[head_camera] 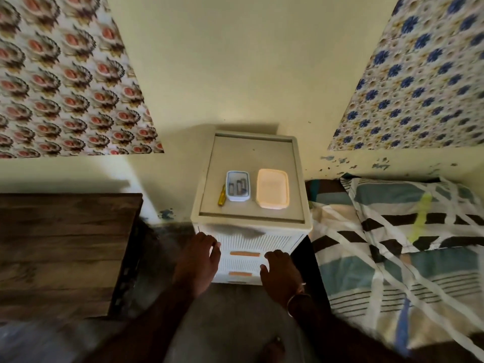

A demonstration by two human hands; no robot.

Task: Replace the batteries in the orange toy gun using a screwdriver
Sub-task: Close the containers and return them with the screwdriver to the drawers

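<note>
From the head camera, the task looks barely begun. The screwdriver [221, 195] lies untouched at nine o'clock of the battery box [237, 186] on the drawer unit [301, 179]. Left hand [197, 260] and right hand [281, 273] hover with relaxed, empty fingers. No orange toy gun shows.
</note>
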